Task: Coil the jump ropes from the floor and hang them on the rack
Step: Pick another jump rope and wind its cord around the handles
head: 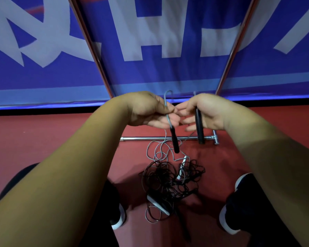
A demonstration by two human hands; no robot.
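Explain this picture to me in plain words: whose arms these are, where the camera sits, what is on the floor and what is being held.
There is no machine here. The camera is worn on a person's head and looks forward and down, so the two bare arms reaching into view are that person's own.

The left hand pinches a grey cord, with a black handle hanging below it. The right hand holds a second black handle nearly upright.

Below, on the red floor, lies a tangled pile of ropes, mostly black, with grey cord trailing up toward the hands. Behind it a metal bar lies on the floor, the foot of a rack whose poles rise before a blue banner. The person's shoes show at the bottom.
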